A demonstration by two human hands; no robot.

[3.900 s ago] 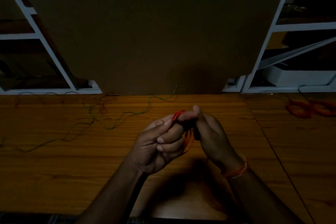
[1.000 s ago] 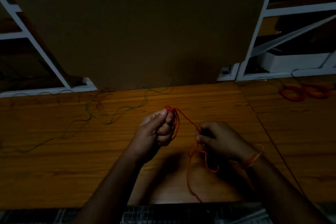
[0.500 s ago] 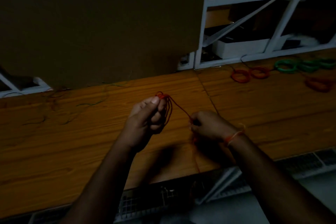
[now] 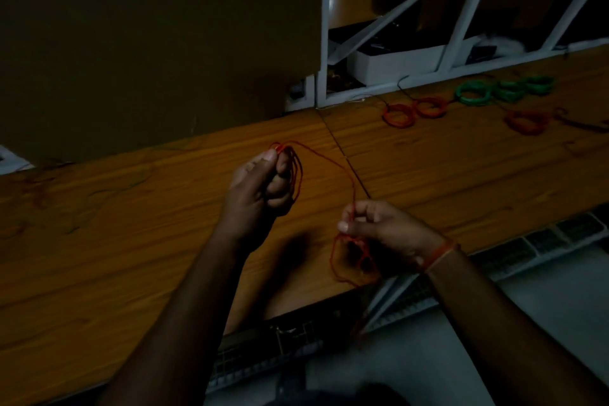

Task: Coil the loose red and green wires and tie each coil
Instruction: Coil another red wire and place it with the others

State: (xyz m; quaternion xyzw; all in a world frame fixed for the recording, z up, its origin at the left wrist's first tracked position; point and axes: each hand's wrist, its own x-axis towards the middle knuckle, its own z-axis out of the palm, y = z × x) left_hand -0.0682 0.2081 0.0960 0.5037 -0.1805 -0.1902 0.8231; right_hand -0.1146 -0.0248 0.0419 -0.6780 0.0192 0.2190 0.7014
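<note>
A thin red wire [image 4: 329, 160] runs between both hands above the wooden table [image 4: 131, 241]. My left hand [image 4: 260, 188] pinches several red loops at its fingertips, and the loops hang down past its fingers. My right hand [image 4: 379, 227] is closed on the same wire lower and to the right. Loose red turns [image 4: 336, 260] dangle under that hand, near the table's front edge. At the far right lie finished red coils [image 4: 415, 112] and green coils [image 4: 504, 89] on the table.
A large brown board [image 4: 148, 36] stands behind the table. A white metal frame [image 4: 461, 10] with a white box rises at the back right. Faint loose wires [image 4: 82, 194] lie on the dim left part of the table. Floor shows below the front edge.
My view has swung to the right, bringing the finished coils into sight. My right hand pulled away from the left, drawing out a length of red wire between them.
</note>
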